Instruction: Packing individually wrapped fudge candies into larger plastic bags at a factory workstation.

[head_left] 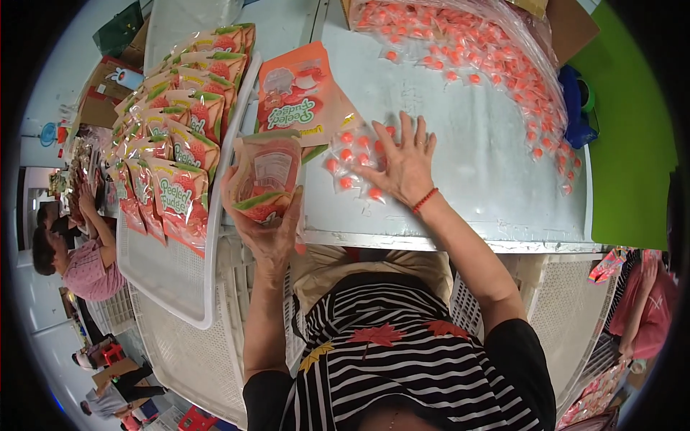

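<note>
My left hand (262, 233) grips a pink candy pouch (267, 169) near the table's front edge. The pouch stands upright with its mouth spread, so part of its inside shows. On the table, my right hand (406, 169) is spread with fingers apart, beside a small group of wrapped red candies (361, 147). Its thumb and index finger reach over the edge of that group. Behind the held pouch lie flat orange-pink pouches (305, 93), overlapping each other. A red bead bracelet (425, 200) circles my right wrist.
At left, a white plastic tray (205, 305) carries rows of filled pouches (180, 197). A large heap of wrapped candies (496, 54) spills from clear plastic at the far right. Blue and green tape rolls (581, 108) sit beyond it. Other people work at left and right.
</note>
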A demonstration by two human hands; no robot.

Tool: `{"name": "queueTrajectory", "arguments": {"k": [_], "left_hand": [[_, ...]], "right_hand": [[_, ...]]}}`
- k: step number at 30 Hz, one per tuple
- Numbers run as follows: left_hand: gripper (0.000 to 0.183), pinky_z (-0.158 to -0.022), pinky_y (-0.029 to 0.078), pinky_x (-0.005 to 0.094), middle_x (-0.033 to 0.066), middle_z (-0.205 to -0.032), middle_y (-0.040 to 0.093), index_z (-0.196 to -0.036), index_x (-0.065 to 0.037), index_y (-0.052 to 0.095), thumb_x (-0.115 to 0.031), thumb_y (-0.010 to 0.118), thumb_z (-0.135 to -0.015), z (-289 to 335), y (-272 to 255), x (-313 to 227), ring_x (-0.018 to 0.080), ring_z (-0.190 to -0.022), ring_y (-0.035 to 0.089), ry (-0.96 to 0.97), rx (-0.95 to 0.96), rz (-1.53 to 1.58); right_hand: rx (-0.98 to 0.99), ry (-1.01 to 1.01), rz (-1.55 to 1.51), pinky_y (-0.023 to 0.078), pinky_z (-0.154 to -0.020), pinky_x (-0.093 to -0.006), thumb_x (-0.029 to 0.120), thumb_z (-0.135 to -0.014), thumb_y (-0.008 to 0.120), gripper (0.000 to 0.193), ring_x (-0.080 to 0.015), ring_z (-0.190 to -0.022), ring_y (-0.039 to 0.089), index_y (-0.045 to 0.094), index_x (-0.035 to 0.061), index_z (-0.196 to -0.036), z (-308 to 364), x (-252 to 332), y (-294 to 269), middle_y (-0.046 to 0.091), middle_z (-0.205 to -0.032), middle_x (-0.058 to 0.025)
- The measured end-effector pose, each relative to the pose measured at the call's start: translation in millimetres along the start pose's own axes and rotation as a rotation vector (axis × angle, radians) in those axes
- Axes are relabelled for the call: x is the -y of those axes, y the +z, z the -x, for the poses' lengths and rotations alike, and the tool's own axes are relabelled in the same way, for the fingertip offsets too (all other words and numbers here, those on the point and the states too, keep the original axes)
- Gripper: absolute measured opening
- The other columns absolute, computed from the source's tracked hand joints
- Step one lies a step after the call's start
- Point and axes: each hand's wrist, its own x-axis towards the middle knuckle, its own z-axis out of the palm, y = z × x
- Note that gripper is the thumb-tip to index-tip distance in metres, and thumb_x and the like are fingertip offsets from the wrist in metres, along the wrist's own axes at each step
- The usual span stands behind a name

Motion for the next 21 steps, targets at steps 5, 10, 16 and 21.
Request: {"name": "queueTrajectory", "arguments": {"k": [5,10,16,21], "left_hand": [[0.088,-0.1,0.036,0.0408,0.017,-0.13,0.043,-0.133,0.0,0.036,-0.009,0.084,-0.061,-2,7,3,0.0304,-0.12,0.044,0.231,0.029,-0.199],[0.092,-0.096,0.035,0.0476,0.0155,-0.128,0.046,-0.131,-0.003,0.039,-0.025,0.085,-0.055,-14,30,16,0.0353,-0.114,0.045,0.37,0.199,-0.569],[0.091,-0.096,0.034,0.0495,0.0128,-0.128,0.045,-0.132,-0.007,0.041,-0.032,0.084,-0.055,-17,58,21,0.035,-0.116,0.043,0.324,0.289,-0.535],[0.092,-0.094,0.035,0.0496,0.0132,-0.127,0.046,-0.132,-0.007,0.04,-0.034,0.084,-0.056,-16,73,20,0.0353,-0.116,0.044,0.369,0.287,-0.527]], "right_hand": [[0.026,-0.089,-0.032,0.034,-0.092,-0.0548,0.046,-0.074,0.068,0.056,-0.0453,-0.119,0.038,0.06,0.0154,-0.12,-4,-14,20,0.043,-0.131,-0.0202],[-0.022,-0.034,-0.112,0.043,-0.085,-0.0434,0.025,-0.073,0.068,0.032,-0.0338,-0.107,0.052,0.064,0.0111,-0.101,-5,-16,15,0.057,-0.112,-0.0138],[-0.216,0.1,-0.423,0.048,-0.058,-0.0311,0.016,-0.08,0.065,0.015,-0.0203,-0.068,0.059,0.064,0.0107,-0.094,-18,-43,19,0.061,-0.091,-0.0085],[-0.155,0.684,-1.759,0.046,-0.06,-0.0304,0.019,-0.09,0.059,0.015,-0.0146,-0.071,0.055,0.057,0.0082,-0.1,-54,-11,-36,0.058,-0.086,0.0011]]}}
